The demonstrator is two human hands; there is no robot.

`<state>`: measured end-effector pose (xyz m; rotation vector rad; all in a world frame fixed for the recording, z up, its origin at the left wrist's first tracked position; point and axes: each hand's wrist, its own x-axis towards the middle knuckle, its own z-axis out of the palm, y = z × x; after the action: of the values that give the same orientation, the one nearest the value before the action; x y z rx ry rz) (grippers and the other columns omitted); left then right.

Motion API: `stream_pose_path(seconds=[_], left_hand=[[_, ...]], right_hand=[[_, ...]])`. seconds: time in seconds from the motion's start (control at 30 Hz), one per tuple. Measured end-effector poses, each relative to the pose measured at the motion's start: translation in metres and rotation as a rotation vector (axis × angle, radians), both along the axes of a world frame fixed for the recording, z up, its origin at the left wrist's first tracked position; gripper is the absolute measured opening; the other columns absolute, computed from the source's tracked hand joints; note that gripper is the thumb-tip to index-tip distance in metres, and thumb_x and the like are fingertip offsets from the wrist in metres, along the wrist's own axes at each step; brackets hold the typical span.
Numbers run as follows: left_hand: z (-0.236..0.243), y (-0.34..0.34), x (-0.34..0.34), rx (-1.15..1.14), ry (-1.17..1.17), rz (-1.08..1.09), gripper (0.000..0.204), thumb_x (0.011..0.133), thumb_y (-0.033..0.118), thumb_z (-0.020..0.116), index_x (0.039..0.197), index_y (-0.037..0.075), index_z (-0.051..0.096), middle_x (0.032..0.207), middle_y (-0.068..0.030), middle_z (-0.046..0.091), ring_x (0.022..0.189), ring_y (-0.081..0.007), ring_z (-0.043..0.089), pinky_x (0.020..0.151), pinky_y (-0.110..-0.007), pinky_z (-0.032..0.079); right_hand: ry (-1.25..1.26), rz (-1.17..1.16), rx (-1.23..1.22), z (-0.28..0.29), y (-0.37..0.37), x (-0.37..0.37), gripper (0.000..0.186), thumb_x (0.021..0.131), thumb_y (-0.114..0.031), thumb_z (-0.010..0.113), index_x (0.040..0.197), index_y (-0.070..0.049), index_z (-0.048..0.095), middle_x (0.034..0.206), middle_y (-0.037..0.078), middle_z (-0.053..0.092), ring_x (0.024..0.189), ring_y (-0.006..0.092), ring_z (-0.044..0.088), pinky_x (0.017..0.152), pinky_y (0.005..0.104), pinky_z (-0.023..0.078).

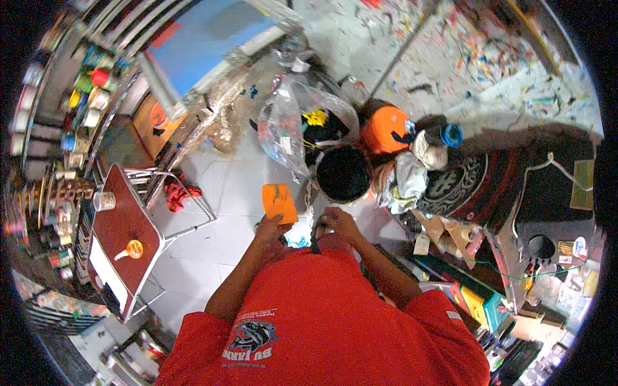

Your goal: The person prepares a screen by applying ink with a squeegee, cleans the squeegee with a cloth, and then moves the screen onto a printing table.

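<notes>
My left hand (273, 230) grips a flat, roughly square orange piece (280, 201) by its near edge. Dark smudges mark its face, and its material is unclear. Beside it, my right hand (339, 224) has its fingers curled in front of my body. Something small and dark shows at those fingertips, too blurred to name. Just beyond the right hand stands a round container (343, 174) with a black inside. A clear plastic bag (281, 125) with dark contents and a yellow scrap (315, 118) sits behind the container.
A folding table (138, 222) at left bears a clear cup (103, 201) and a white sheet. A red cloth (180, 193) lies by its legs. An orange rounded object (387, 130) and grey cloth (404, 183) sit right of the container. A blue-faced frame (212, 45) stands far left.
</notes>
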<state>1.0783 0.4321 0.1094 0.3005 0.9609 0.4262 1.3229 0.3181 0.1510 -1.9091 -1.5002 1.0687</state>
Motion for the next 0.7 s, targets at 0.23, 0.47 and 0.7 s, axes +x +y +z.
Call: stream_pose_path(seconds=[0.23, 0.47, 0.7], left_hand=[[0.095, 0.038, -0.084, 0.232, 0.119, -0.099, 0.032, 0.088, 0.010, 0.049, 0.118, 0.002, 0.041, 0.106, -0.0157, 0.055, 0.092, -0.0296, 0.059, 0.073, -0.037, 0.054], [0.026, 0.027, -0.217, 0.519, 0.294, 0.036, 0.046, 0.085, 0.024, 0.055, 0.120, -0.001, 0.040, 0.107, -0.0136, 0.055, 0.093, -0.0246, 0.058, 0.076, -0.035, 0.051], [0.031, -0.031, -0.278, 0.302, 0.383, 0.285, 0.044, 0.084, 0.014, 0.056, 0.121, 0.001, 0.038, 0.109, -0.0143, 0.051, 0.095, -0.0262, 0.056, 0.078, -0.036, 0.052]], right_hand=[[0.625, -0.133, -0.191, 0.005, 0.077, -0.137, 0.043, 0.091, -0.033, 0.045, 0.118, 0.000, 0.048, 0.109, 0.012, 0.057, 0.096, 0.0220, 0.058, 0.080, 0.0336, 0.046], [0.479, -0.197, -0.195, -0.081, 0.075, -0.144, 0.028, 0.089, -0.021, 0.048, 0.107, 0.000, 0.054, 0.096, 0.011, 0.061, 0.077, 0.0206, 0.061, 0.068, 0.0316, 0.050], [-0.853, 0.275, 0.129, -0.213, 0.064, 0.010, 0.022, 0.081, -0.020, 0.049, 0.090, -0.004, 0.061, 0.088, 0.013, 0.062, 0.079, 0.0217, 0.061, 0.067, 0.0368, 0.050]])
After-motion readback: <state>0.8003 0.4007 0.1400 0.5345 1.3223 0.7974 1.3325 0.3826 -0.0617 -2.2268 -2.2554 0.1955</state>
